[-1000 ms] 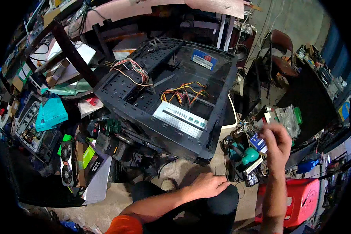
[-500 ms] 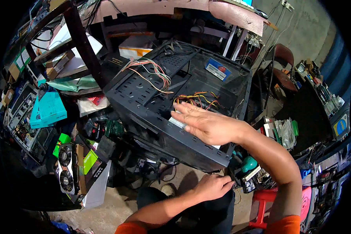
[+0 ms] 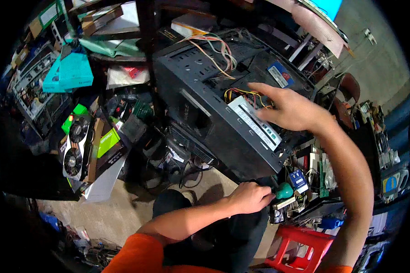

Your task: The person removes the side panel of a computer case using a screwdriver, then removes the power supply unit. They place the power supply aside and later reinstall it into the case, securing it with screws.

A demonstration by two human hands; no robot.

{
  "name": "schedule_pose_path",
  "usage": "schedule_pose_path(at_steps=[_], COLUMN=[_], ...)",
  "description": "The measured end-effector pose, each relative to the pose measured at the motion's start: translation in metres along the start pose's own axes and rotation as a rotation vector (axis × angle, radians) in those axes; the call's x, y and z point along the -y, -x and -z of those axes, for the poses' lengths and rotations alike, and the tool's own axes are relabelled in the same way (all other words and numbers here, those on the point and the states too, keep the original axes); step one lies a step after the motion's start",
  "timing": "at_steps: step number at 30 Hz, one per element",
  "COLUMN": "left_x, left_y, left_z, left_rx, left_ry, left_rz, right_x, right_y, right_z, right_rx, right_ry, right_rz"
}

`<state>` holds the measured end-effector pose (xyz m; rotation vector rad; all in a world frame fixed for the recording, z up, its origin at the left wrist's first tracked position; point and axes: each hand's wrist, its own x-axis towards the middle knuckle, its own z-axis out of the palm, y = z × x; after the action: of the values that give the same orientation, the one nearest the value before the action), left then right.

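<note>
A black open computer case (image 3: pixel 196 68) holds a silver labelled power supply (image 3: pixel 248 116), with yellow, red and black wires (image 3: pixel 234 94) beside it and pale cables (image 3: pixel 223 54) across its frame. My right hand (image 3: pixel 291 107) is over the power supply and wires, fingers apart and holding nothing I can see; whether the fingertips touch is unclear. My left hand (image 3: pixel 248 198) rests at my right knee below the case, fingers curled together, with no object visible in them.
At left are a graphics card (image 3: pixel 75 148), a cyan box (image 3: pixel 68 73) and an opened computer (image 3: pixel 36 95). Electronics clutter, including a round green object (image 3: pixel 284 191), lies at right. A red stool (image 3: pixel 296 245) stands below, a chair (image 3: pixel 348 93) behind and a screen (image 3: pixel 323 7) at top.
My right hand has moved from beside the case up and left over the power supply. My left hand stays at my knee. The whole view has shifted and turned.
</note>
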<state>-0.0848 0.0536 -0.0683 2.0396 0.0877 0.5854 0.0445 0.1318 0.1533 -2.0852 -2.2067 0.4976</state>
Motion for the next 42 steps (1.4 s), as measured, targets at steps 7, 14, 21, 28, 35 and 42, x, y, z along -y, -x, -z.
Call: schedule_pose_path(at_steps=[7, 14, 21, 28, 35, 42], left_x=[0.001, -0.006, -0.015, -0.033, -0.039, -0.034], left_y=[0.000, -0.005, -0.001, -0.006, -0.014, -0.016], left_z=[-0.006, 0.004, 0.013, 0.017, 0.033, 0.068], left_rx=[0.082, -0.006, -0.113, -0.440, -0.665, -0.699], left_ry=[-0.049, -0.027, 0.010, 0.062, 0.069, -0.083], left_rz=[0.050, 0.019, -0.049, -0.302, -0.514, -0.296], right_x=[0.012, 0.002, 0.014, -0.010, -0.026, -0.029], right_y=[0.013, 0.009, 0.009, 0.023, 0.032, 0.010], right_z=[0.015, 0.011, 0.003, -0.009, -0.014, 0.006], right_rx=[0.525, 0.589, 0.482, 0.229, 0.072, 0.473], right_ry=[0.148, -0.008, 0.215, 0.007, 0.159, 0.156], right_rz=[-0.029, -0.119, -0.069, 0.157, 0.179, -0.182])
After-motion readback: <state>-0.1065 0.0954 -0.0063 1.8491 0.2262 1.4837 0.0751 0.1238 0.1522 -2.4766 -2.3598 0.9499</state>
